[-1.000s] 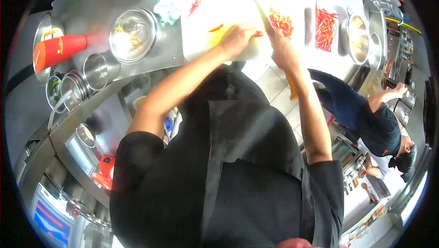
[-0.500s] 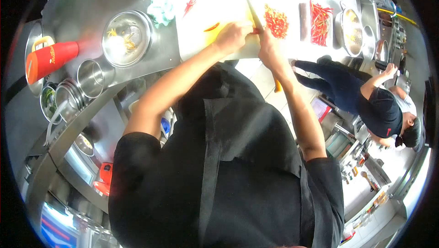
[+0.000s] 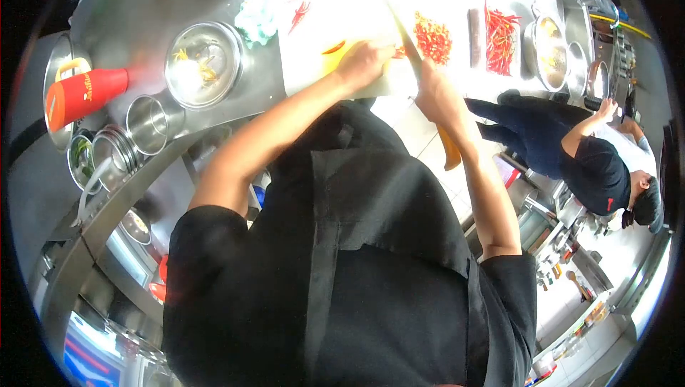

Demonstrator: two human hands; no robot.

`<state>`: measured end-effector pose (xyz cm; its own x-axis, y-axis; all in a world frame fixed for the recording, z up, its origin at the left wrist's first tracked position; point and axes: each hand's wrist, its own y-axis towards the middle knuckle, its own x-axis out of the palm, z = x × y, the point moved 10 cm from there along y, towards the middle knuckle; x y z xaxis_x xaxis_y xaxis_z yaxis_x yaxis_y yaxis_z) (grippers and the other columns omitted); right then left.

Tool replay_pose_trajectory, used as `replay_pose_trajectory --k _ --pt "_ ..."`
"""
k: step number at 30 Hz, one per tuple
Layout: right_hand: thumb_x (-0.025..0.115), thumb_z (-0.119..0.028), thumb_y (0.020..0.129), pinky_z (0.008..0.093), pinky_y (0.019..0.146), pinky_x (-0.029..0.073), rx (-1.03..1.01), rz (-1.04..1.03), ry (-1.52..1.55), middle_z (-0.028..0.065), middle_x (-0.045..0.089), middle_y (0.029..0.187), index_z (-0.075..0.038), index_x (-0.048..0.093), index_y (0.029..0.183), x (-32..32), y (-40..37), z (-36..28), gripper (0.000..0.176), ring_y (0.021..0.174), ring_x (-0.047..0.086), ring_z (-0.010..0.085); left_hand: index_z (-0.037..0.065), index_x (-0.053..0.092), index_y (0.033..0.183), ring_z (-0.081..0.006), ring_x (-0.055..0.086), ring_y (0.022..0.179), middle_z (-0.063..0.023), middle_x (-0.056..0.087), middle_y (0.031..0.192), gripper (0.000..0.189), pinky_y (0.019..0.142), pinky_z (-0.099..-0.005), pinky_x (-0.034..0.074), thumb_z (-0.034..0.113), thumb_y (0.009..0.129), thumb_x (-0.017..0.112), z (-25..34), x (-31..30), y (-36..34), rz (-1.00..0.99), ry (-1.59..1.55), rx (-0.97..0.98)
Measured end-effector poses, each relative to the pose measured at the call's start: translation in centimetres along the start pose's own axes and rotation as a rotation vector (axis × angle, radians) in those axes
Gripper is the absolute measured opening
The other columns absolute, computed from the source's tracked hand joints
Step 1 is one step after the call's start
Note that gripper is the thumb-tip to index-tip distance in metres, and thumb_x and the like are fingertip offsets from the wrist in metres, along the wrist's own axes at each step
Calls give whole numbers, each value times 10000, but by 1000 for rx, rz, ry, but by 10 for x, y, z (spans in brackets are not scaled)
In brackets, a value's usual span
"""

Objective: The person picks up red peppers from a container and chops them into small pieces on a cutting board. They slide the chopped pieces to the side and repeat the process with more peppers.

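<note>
My right hand [image 3: 437, 93] is wrapped round a knife; its yellow-orange handle [image 3: 449, 150] sticks out below the fist. The long, thin blade [image 3: 404, 36] points away from me over the white cutting board [image 3: 321, 76]. My left hand [image 3: 362, 63] is closed at the board's near edge, with a bit of red chilli [image 3: 399, 52] showing at its fingertips, beside the blade. A heap of chopped red chilli [image 3: 432, 38] lies just right of the blade. Left of my left hand is another red chilli piece [image 3: 333, 48] on a yellow patch.
At right are a tray of whole red chillies [image 3: 502, 41] and a metal colander [image 3: 548, 51]. On the left stand a steel bowl [image 3: 203, 91], a pale crumpled cloth [image 3: 255, 19], a red bottle [image 3: 85, 96] and a steel pot [image 3: 148, 124]. A co-worker [image 3: 596, 166] stands at right.
My right hand and the knife have moved slightly right and toward me, and more of the handle shows. My left hand stays by the chilli. The co-worker's arms have shifted a little.
</note>
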<state>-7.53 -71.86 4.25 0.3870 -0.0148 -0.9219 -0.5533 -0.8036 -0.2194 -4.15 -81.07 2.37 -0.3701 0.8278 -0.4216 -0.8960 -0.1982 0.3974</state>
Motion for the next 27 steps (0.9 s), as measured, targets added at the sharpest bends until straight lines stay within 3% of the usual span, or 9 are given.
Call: replay_pose_trajectory --k 2,3,7,10,12,14,17,22,27 --pt "441 -2 814 472 647 459 19 103 103 289 569 761 67 464 1003 9 -2 7 202 717 585 443 27 642 881 -287 604 822 -125 616 842 170 721 -367 484 21 753 530 6 2 -5 -35 79 30" --pt "459 31 749 458 672 473 -10 231 96 264 566 799 47 453 988 12 6 3 240 731 582 421 27 635 862 -284 603 811 -124 609 833 147 716 -368 484 34 761 527 7 3 -6 -33 62 33" --pt "463 20 759 453 661 471 120 -14 124 254 572 779 45 472 961 9 8 9 204 732 583 412 35 630 848 -287 602 799 -110 604 834 146 697 -369 485 67 776 508 8 6 -9 -46 110 71" --pt "473 18 752 466 674 469 130 -49 78 260 579 798 47 479 952 4 -3 5 202 761 587 424 38 638 872 -295 604 802 -106 612 840 167 689 -371 487 74 772 508 6 4 -7 -32 112 91" --pt "478 26 746 489 695 462 31 216 108 272 586 815 51 482 942 3 5 -2 198 792 589 440 38 640 880 -298 605 806 -107 616 841 175 689 -372 487 77 770 509 0 3 -3 -43 114 73" --pt "478 34 745 498 723 455 55 189 203 287 582 847 53 479 949 14 9 6 205 829 583 444 37 625 828 -297 599 805 -111 607 805 137 692 -376 484 79 773 508 -6 6 -6 -60 95 20" --pt "498 39 733 482 730 458 248 -64 202 258 581 846 40 483 973 4 9 4 240 836 575 434 33 628 814 -300 598 788 -120 616 783 136 698 -384 480 57 761 505 1 2 -4 -46 50 58" --pt "511 36 730 484 729 458 74 210 200 257 582 832 46 500 952 26 14 16 223 824 577 435 62 643 801 -281 623 723 -98 628 749 159 642 -362 497 5 733 510 8 -4 -2 -17 129 156" --pt "463 37 790 481 698 450 177 52 216 288 586 860 36 493 1000 5 7 9 212 837 587 433 43 627 786 -290 608 764 -127 616 764 116 683 -377 481 57 745 519 -3 3 -1 -61 85 65"
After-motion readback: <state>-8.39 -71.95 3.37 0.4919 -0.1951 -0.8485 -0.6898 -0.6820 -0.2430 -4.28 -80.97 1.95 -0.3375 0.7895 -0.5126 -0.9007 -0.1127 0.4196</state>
